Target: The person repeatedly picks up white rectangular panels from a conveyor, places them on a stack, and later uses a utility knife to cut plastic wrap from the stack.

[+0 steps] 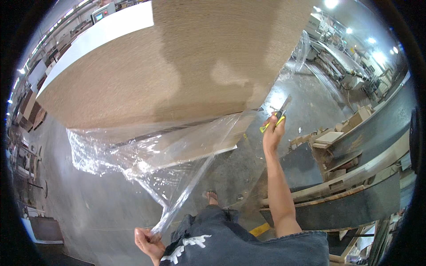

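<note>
My left hand (149, 244), low in the view, is closed on a gathered end of clear stretch film (177, 206). The film runs taut up to a large brown board stack (120, 84) and wraps loosely around its near edge, wrinkled and shiny at the left. A dark strap (164, 131) shows along that edge under the film. My right hand (274, 133) is raised beside the stack's right corner, closed around scissors (280, 113) with yellow and black handles. Their blades point up and away, apart from the film.
At the right, wooden offcuts (328, 138) lie by long dark panels (355, 199). More film (301, 53) hangs from the stack's far right side. A white sheet (106, 35) lies on the stack's far left. My foot (212, 197) stands on the grey concrete floor (106, 204).
</note>
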Demonstrator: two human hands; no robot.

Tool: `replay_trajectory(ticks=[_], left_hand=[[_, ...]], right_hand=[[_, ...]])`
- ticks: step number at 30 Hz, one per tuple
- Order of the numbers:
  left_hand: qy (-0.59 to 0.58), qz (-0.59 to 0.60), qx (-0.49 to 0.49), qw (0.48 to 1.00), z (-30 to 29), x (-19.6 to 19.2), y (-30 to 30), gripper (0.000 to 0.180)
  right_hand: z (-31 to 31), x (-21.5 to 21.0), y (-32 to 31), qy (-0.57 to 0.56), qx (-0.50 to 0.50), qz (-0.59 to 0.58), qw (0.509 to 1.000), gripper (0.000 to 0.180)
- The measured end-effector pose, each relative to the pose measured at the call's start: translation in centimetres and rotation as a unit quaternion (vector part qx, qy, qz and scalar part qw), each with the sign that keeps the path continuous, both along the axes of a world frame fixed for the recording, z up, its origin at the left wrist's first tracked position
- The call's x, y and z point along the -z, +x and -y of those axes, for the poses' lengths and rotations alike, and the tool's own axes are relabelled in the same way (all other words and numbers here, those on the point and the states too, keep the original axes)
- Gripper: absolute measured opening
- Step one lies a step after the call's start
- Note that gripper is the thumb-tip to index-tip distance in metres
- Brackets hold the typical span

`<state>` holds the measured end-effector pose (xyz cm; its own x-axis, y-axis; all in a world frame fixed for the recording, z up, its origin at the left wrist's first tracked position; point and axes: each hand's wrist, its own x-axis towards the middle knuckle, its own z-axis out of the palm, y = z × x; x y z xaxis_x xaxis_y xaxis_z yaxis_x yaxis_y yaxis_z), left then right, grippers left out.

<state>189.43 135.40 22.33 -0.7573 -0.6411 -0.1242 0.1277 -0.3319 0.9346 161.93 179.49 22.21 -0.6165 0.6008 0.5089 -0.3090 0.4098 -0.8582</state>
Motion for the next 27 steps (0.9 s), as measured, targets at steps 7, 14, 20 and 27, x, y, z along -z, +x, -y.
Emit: replay_trajectory(ticks=[7,14,20,27], left_hand=[[0.044,0.095,-0.154,0.982,0.6,-2.4,-2.9,0.045],[0.227,0.168,-0.437,0.854,3.4,5.3,4.5,0.039],[0.240,0.091,-0.375,0.891,2.9,2.1,2.3,0.036],[0.217,0.291,-0.509,0.781,7.4,3.8,8.4,0.033]], right_hand=[[-2.0,23.5,-7.0,0.251,-0.068,0.483,0.836,0.045],[5.9,30.5,4.6,0.021,-0.100,0.549,0.829,0.053],[0.7,20.3,-9.5,0.065,0.018,0.221,0.973,0.041],[-1.0,37.0,-2.6,0.315,-0.204,0.534,0.758,0.044]])
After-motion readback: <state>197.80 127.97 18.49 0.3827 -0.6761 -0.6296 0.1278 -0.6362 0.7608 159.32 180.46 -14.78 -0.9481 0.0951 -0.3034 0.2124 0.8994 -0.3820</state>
